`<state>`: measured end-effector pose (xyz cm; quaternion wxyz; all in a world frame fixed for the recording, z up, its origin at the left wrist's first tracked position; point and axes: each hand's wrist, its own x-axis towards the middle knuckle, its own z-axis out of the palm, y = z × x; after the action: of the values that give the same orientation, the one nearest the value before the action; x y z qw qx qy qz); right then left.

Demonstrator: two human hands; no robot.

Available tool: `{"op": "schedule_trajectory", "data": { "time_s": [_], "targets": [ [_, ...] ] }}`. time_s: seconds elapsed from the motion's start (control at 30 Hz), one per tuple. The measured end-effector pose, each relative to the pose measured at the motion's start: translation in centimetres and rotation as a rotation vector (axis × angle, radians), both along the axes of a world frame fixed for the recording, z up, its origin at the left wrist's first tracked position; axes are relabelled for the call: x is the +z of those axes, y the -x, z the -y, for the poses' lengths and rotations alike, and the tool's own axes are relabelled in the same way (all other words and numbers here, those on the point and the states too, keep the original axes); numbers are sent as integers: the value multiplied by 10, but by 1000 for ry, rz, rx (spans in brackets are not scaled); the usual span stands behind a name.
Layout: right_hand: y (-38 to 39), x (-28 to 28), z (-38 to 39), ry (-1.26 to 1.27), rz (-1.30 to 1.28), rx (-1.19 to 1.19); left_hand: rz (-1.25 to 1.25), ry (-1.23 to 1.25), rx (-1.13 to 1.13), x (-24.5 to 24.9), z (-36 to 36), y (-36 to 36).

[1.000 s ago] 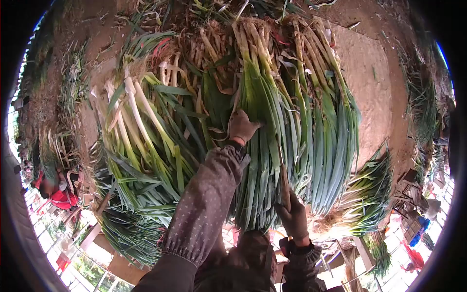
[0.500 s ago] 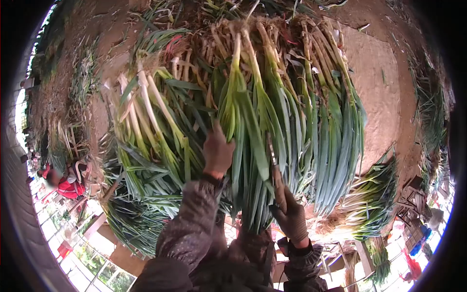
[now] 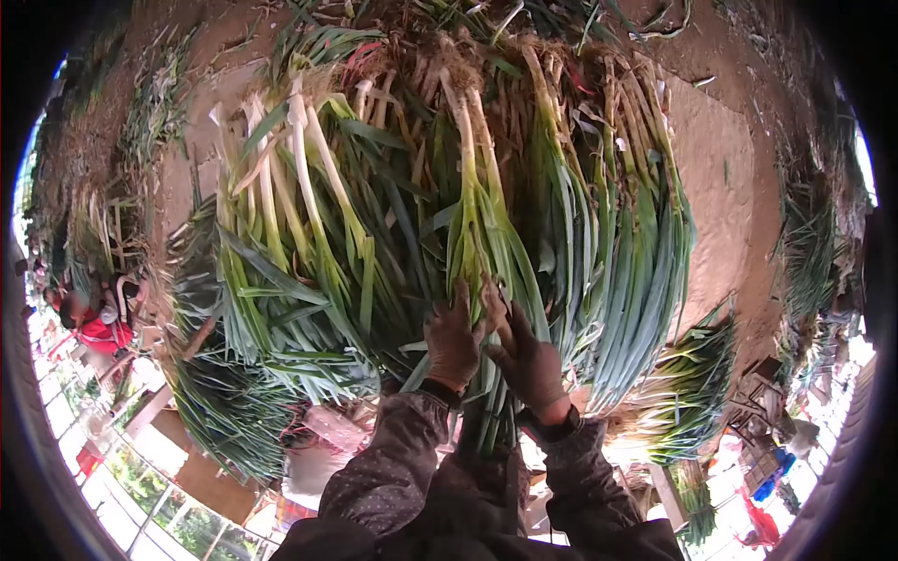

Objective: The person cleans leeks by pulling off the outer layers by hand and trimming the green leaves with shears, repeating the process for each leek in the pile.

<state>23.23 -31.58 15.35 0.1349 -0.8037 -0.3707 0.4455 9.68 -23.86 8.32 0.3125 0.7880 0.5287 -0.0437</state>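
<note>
Head view: left hand [image 3: 452,342] and right hand [image 3: 529,361] both clasp one leek bunch [image 3: 475,210].

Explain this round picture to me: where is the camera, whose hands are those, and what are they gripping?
The camera sits on a person's head, looking forward and down through a wide lens, hence the round, bent edges. The left hand and right hand are that person's own, apparently gloved. Together they grip one bunch of leeks by its green leaves. It lies on a leek pile spread over the dirt floor. A person in red is at the left edge.
</note>
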Motion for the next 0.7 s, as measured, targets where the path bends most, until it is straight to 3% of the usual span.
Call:
{"op": "schedule_trajectory", "data": {
  "time_s": [0.2, 0.33, 0.7],
  "targets": [
    [-12, -19, -30, 1, 108, 73, -87, -38, -15, 8, -4, -6],
    [-12, -26, -46, 83, 156, 107, -48, 130, 39, 14, -14, -9],
    [-28, -63, -100, -24, 223, 68, -43, 137, 32, 20, -17, -4]
  ]
}}
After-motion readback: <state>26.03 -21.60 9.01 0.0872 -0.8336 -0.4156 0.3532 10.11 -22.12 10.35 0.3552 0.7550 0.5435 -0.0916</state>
